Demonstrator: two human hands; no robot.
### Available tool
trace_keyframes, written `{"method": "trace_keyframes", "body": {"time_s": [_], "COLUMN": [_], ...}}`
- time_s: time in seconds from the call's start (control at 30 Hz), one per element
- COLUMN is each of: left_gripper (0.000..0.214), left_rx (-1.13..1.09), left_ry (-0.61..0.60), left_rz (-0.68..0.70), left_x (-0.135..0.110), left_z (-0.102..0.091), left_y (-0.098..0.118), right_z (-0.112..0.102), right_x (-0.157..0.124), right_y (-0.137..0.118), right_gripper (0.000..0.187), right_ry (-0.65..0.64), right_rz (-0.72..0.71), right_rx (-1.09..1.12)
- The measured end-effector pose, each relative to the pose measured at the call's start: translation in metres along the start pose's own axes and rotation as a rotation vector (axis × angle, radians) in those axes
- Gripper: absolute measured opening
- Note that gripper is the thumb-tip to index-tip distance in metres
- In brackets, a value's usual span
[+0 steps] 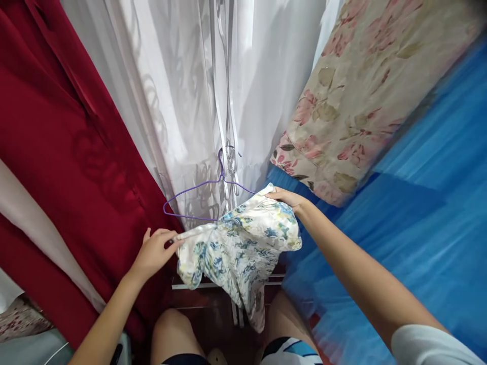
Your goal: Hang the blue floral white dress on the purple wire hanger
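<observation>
A white garment with blue and yellow flowers (pixel 243 243) is stretched between both hands in the head view, its lower part hanging down in folds. My left hand (pixel 158 248) pinches its left upper edge. At its upper right corner my right hand (pixel 285 196) grips the cloth between thumb and fingers. Just behind it a purple hanger (pixel 192 186) hangs by its hook from a white metal stand (pixel 228 126). The hanger's right arm passes behind or into the garment at the right hand; which of the two I cannot tell. Its left arm is bare.
Red curtain cloth (pixel 87 152) drapes at the left, and white curtains (pixel 175 91) hang behind the stand. A beige cloth with pink flowers (pixel 342 111) and blue fabric (pixel 429 218) hang at the right. Low down runs a white bar (pixel 194 286) of the stand, near my knees.
</observation>
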State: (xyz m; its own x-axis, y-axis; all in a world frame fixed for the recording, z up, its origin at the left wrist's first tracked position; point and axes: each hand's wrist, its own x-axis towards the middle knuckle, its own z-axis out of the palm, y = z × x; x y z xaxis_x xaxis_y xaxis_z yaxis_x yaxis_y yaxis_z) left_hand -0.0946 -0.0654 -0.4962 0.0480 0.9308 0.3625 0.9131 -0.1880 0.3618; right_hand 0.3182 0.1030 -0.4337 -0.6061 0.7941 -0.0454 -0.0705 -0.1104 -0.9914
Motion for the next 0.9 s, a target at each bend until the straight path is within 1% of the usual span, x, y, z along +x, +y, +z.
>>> {"method": "trace_keyframes", "body": {"time_s": [0.03, 0.1, 0.13, 0.2, 0.33, 0.37, 0.43, 0.47, 0.53, 0.6, 0.63, 0.7, 0.77, 0.8, 0.83, 0.9], "left_gripper": [0.026, 0.028, 0.028, 0.027, 0.024, 0.024, 0.023, 0.023, 0.024, 0.031, 0.035, 0.037, 0.029, 0.024, 0.021, 0.021], "left_rx": [0.007, -0.018, -0.033, -0.031, 0.088, 0.097, 0.033, -0.044, -0.235, -0.36, -0.376, -0.34, -0.281, -0.257, -0.239, -0.219], "left_ry": [-0.008, -0.021, -0.016, 0.036, 0.247, 0.308, 0.396, 0.402, 0.36, 0.33, 0.347, 0.417, 0.456, 0.451, 0.439, 0.415], "left_rz": [-0.014, -0.008, 0.006, 0.018, -0.032, -0.027, 0.041, 0.093, 0.174, 0.187, 0.173, 0.14, 0.123, 0.122, 0.123, 0.129], "left_x": [0.007, 0.022, 0.03, 0.045, 0.073, 0.079, 0.091, 0.095, 0.102, 0.102, 0.1, 0.093, 0.084, 0.079, 0.075, 0.07], "left_z": [-0.003, -0.008, -0.01, -0.015, -0.022, -0.023, -0.026, -0.026, -0.027, -0.026, -0.026, -0.025, -0.025, -0.025, -0.025, -0.026], "left_y": [-0.012, -0.027, -0.03, -0.03, -0.017, -0.012, 0.002, 0.009, 0.022, 0.031, 0.032, 0.031, 0.028, 0.028, 0.029, 0.036], "right_z": [0.002, 0.006, 0.008, 0.01, 0.012, 0.012, 0.012, 0.013, 0.016, 0.019, 0.021, 0.022, 0.021, 0.021, 0.021, 0.025], "right_x": [-0.001, -0.002, -0.003, -0.005, -0.012, -0.013, -0.015, -0.017, -0.021, -0.03, -0.036, -0.049, -0.061, -0.066, -0.07, -0.073], "right_y": [0.001, 0.002, 0.002, 0.0, -0.006, -0.008, -0.012, -0.013, -0.012, -0.006, -0.001, 0.014, 0.028, 0.032, 0.033, 0.025], "right_gripper": [0.03, 0.03, 0.03, 0.031, 0.03, 0.029, 0.027, 0.026, 0.026, 0.027, 0.029, 0.029, 0.034, 0.038, 0.041, 0.04], "right_ry": [-0.017, -0.038, -0.039, -0.028, -0.015, -0.015, -0.004, 0.003, 0.012, 0.041, 0.075, 0.194, 0.347, 0.42, 0.492, 0.616], "right_rz": [0.012, 0.025, 0.026, 0.027, 0.034, 0.038, 0.05, 0.062, 0.079, 0.024, -0.037, -0.187, -0.3, -0.342, -0.386, -0.474], "right_rx": [0.022, 0.044, 0.045, 0.042, 0.038, 0.039, 0.041, 0.036, 0.002, -0.06, -0.105, -0.217, -0.319, -0.345, -0.35, -0.311]}}
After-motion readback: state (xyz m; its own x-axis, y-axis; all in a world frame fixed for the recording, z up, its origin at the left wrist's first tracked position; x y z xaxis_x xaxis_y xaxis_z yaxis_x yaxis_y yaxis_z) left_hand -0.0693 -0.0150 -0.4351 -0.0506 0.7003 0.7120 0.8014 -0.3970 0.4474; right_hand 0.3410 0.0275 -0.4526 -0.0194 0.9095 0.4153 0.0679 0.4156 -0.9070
